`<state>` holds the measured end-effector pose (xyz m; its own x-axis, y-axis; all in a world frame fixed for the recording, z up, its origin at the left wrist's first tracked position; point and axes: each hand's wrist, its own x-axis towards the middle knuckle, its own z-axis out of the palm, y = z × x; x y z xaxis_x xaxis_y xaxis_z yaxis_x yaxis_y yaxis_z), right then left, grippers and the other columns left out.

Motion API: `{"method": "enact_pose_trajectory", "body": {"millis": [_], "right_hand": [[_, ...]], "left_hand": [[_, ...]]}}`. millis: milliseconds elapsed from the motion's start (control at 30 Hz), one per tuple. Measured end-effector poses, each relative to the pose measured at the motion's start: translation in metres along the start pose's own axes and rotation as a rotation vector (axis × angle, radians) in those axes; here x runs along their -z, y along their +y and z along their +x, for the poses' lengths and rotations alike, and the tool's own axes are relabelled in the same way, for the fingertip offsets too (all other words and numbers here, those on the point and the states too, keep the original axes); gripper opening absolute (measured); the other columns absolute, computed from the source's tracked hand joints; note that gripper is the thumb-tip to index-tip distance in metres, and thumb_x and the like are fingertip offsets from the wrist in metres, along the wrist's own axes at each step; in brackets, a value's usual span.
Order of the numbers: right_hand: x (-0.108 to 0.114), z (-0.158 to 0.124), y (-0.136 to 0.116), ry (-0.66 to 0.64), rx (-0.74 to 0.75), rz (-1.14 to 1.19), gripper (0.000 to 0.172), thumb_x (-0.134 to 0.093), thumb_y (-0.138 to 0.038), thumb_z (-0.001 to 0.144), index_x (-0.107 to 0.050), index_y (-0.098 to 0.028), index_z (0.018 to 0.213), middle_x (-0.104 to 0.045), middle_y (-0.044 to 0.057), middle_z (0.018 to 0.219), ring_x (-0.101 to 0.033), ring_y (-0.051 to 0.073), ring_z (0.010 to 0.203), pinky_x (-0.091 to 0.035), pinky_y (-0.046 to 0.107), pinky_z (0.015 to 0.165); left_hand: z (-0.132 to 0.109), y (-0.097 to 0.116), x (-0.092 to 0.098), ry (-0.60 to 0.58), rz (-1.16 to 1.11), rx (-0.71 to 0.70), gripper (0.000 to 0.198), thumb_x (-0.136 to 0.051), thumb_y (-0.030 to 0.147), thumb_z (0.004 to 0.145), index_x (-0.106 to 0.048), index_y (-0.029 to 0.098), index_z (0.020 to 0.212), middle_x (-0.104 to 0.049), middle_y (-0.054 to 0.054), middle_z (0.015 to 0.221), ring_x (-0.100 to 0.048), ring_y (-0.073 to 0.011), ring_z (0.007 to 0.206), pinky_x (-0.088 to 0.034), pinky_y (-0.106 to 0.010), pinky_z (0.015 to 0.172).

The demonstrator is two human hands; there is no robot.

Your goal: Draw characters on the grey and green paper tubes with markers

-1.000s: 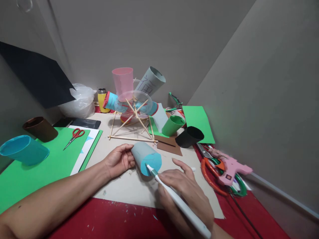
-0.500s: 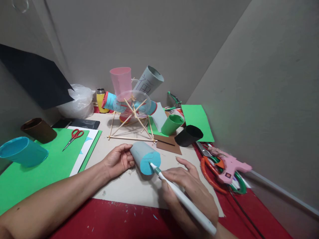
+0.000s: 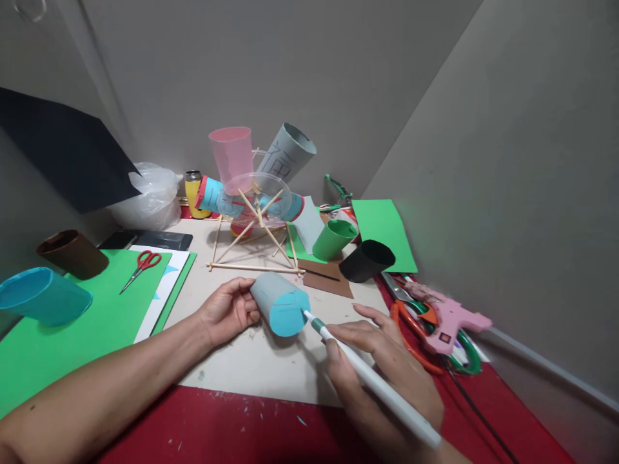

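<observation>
My left hand (image 3: 227,310) grips the far end of a grey paper cup (image 3: 271,294) lying on its side on beige cardboard (image 3: 251,361). The cup's blue paper bottom (image 3: 287,314) faces me. My right hand (image 3: 382,367) holds a white glue pen (image 3: 372,380), its teal tip touching the right edge of the blue bottom. Behind them stands a wheel of wooden sticks (image 3: 258,235) carrying pink, grey and blue paper cups around a clear plastic disc.
Green paper (image 3: 72,322) on the left carries red scissors (image 3: 140,267), a blue cup (image 3: 43,296) and a brown cup (image 3: 72,252). A green cup (image 3: 333,240), black cup (image 3: 367,260), orange scissors (image 3: 411,335) and pink glue gun (image 3: 449,319) lie right. Walls close in behind and right.
My right hand has slid the pen tip from the lower middle of the blue bottom to its right edge. The left hand and cup have stayed put.
</observation>
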<state>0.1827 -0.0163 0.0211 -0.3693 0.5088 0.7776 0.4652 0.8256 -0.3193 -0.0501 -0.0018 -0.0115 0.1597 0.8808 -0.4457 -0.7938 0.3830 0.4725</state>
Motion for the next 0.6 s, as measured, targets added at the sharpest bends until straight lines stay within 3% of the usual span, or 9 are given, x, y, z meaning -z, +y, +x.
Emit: {"method": "enact_pose_trajectory", "body": {"millis": [267, 600], "right_hand": [[0.0011, 0.0040, -0.0053, 0.053, 0.047, 0.069, 0.015, -0.059, -0.009, 0.086, -0.059, -0.020, 0.097, -0.072, -0.002, 0.076, -0.071, 0.015, 0.064, -0.051, 0.047, 0.095], [-0.0015, 0.0077, -0.0031, 0.018, 0.084, 0.006, 0.014, -0.056, -0.011, 0.089, -0.059, -0.020, 0.100, -0.074, 0.000, 0.079, -0.072, 0.015, 0.067, -0.049, 0.043, 0.095]], "left_hand": [[-0.0001, -0.0008, -0.0004, -0.006, 0.001, -0.004, 0.017, -0.058, 0.012, 0.085, -0.053, 0.015, 0.069, -0.046, 0.005, 0.051, -0.040, -0.0063, 0.040, -0.042, -0.019, 0.044], [-0.0005, -0.0014, -0.0009, -0.016, 0.019, 0.002, 0.017, -0.058, 0.011, 0.086, -0.053, 0.015, 0.070, -0.047, 0.004, 0.052, -0.041, -0.0066, 0.042, -0.043, -0.019, 0.046]]}}
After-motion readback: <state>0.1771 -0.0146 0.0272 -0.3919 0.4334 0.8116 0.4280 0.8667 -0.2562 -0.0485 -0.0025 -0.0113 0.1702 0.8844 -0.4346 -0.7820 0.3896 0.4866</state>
